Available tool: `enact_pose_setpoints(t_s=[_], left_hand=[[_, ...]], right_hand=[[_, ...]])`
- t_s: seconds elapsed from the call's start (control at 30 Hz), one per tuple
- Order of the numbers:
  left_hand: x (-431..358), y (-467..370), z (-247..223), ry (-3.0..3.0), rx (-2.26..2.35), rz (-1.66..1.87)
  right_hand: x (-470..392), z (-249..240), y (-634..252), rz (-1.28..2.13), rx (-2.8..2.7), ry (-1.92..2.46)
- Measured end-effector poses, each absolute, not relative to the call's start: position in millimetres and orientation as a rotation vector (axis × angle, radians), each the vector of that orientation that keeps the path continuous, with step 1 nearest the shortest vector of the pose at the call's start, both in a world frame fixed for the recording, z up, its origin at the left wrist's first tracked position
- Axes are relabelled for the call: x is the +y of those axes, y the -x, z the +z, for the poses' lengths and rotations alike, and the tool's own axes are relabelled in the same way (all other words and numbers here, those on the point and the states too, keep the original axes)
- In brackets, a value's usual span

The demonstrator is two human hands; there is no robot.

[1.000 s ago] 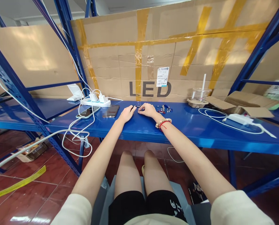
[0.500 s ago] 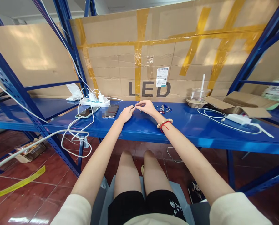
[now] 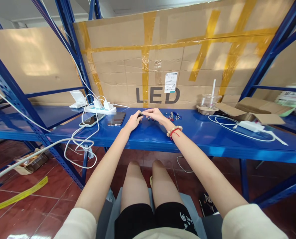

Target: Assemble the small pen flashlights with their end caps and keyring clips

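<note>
Over the blue shelf top (image 3: 148,137), my left hand (image 3: 134,121) is closed in a pinch around a small dark piece (image 3: 139,115), too small to name. My right hand (image 3: 156,115) meets it from the right, thumb and fingertips pinched together at that piece; whether they hold a part of their own I cannot make out. A beaded bracelet (image 3: 174,130) with a red cord circles my right wrist. Just behind and right of this hand lies a scatter of small red, blue and silver parts (image 3: 173,116). A few more tiny pieces show below my right fingers, partly hidden.
On the left are two phones (image 3: 116,119), a white power strip (image 3: 100,109) and looped white cables (image 3: 82,141). To the right stand a lidded plastic cup (image 3: 209,101) with a straw, a white adapter (image 3: 250,126) with its cord, and an open cardboard box (image 3: 252,108). A large carton (image 3: 128,73) backs the shelf.
My right fingers have straightened and flattened a little at the dark piece. Both hands stay together in nearly the same spot. The whole view has shifted slightly.
</note>
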State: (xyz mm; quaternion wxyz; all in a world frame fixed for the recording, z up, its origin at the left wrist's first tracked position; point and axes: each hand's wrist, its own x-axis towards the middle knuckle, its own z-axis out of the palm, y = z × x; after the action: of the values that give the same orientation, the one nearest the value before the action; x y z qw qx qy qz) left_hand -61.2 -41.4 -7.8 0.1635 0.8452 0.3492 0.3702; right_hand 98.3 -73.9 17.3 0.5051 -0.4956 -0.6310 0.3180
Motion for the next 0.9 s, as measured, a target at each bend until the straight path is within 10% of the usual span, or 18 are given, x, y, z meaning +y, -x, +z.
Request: enact_pose_setpoints(t_s=[0.9], left_hand=[[-45, 62, -4, -2.481, 1.13, 1.009]], right_hand=[[-63, 6, -101, 0.446, -1.752, 1.016]])
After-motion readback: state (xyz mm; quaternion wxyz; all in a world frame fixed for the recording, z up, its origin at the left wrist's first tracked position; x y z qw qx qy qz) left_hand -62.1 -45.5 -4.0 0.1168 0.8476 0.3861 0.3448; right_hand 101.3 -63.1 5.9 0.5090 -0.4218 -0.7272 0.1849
